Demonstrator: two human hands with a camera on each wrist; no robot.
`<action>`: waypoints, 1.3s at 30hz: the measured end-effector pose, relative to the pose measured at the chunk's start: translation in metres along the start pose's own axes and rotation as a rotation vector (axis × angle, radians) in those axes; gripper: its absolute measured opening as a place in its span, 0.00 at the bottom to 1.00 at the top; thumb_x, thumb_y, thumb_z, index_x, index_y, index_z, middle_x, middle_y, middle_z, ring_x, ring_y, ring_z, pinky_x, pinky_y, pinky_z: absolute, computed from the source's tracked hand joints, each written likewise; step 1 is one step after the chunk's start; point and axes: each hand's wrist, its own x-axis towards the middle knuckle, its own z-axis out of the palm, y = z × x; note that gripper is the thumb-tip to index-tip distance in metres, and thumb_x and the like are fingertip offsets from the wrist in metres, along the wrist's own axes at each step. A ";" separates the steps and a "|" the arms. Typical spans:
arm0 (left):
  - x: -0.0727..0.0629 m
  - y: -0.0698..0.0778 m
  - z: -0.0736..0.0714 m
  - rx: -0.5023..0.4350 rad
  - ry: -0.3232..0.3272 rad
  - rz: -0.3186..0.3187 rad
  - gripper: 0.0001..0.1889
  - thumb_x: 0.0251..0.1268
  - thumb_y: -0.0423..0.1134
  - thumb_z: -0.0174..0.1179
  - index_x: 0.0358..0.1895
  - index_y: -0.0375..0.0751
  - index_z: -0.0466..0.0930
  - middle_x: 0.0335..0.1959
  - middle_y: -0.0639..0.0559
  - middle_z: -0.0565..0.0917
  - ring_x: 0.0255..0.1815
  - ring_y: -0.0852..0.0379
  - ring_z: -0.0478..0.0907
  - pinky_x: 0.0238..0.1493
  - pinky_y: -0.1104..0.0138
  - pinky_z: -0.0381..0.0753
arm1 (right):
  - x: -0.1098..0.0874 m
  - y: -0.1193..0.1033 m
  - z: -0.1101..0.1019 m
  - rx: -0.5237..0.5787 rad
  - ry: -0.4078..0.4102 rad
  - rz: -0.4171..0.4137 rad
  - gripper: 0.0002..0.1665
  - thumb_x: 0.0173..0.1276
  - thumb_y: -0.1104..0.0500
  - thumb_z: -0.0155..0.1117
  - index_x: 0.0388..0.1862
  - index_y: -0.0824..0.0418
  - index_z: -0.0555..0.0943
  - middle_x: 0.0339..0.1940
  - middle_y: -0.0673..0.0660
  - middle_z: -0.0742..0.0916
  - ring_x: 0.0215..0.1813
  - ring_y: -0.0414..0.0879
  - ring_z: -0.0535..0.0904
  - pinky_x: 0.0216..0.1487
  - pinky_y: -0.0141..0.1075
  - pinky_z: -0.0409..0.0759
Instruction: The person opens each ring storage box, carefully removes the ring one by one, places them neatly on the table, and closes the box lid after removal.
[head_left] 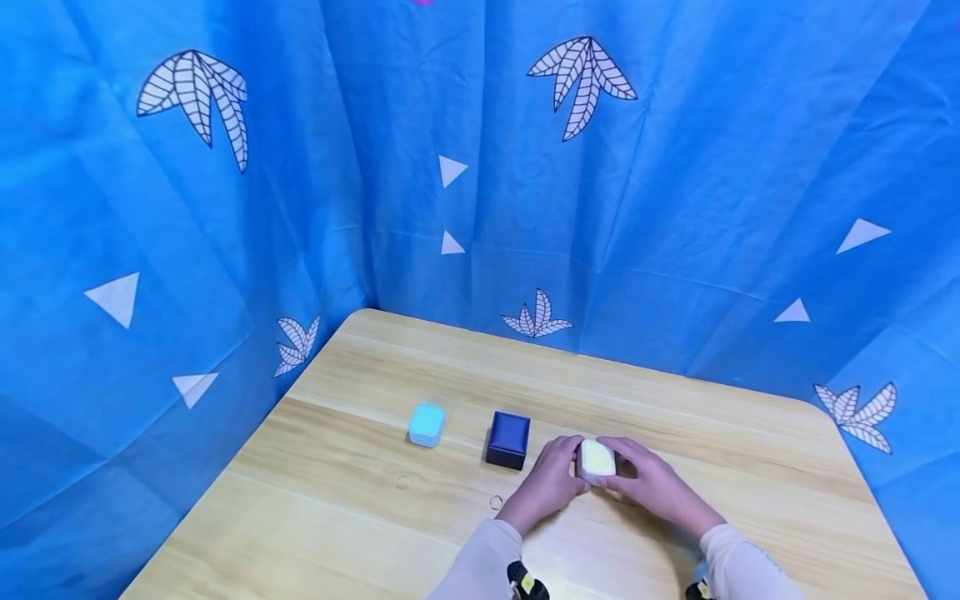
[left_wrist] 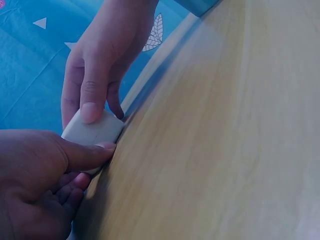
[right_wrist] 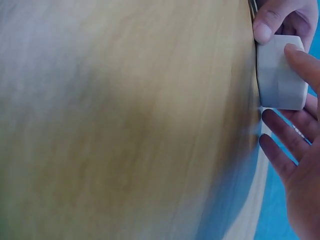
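Observation:
A small white box (head_left: 597, 463) with rounded corners sits low at the tabletop, between both hands. My left hand (head_left: 550, 482) holds its left side, the thumb (left_wrist: 92, 156) lying along the near face. From the other side my right hand (head_left: 654, 485) grips it, with the thumb (right_wrist: 300, 59) on the near face and the lower fingers spread beside it. Left of the left hand stands a dark blue ring box (head_left: 509, 437), its lid down. A thin ring (head_left: 497, 497) lies on the wood near the left wrist.
A light blue box (head_left: 427, 424) stands farther left on the wooden table (head_left: 315, 517), with a second thin ring (head_left: 403, 476) in front of it. A blue curtain (head_left: 525, 208) with leaf and triangle prints hangs along the table's back and left sides.

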 end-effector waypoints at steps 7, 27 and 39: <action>-0.001 0.000 0.002 0.035 0.008 -0.009 0.34 0.53 0.35 0.75 0.66 0.45 0.74 0.57 0.55 0.80 0.58 0.58 0.74 0.63 0.64 0.77 | 0.002 0.001 -0.002 0.032 -0.008 -0.008 0.34 0.66 0.46 0.71 0.68 0.56 0.77 0.61 0.55 0.85 0.61 0.53 0.81 0.59 0.47 0.81; -0.004 0.000 0.004 -0.005 0.029 0.003 0.35 0.52 0.33 0.75 0.66 0.45 0.74 0.53 0.57 0.81 0.55 0.61 0.74 0.61 0.66 0.77 | 0.010 -0.001 -0.018 0.158 -0.124 0.131 0.33 0.67 0.41 0.68 0.68 0.52 0.78 0.62 0.57 0.84 0.52 0.46 0.78 0.51 0.33 0.78; -0.004 0.001 0.004 0.001 0.022 -0.020 0.40 0.52 0.33 0.75 0.71 0.41 0.70 0.57 0.54 0.81 0.59 0.56 0.75 0.65 0.62 0.76 | 0.021 0.001 -0.023 0.177 -0.166 0.182 0.33 0.71 0.41 0.64 0.69 0.56 0.77 0.61 0.59 0.84 0.53 0.49 0.78 0.51 0.35 0.78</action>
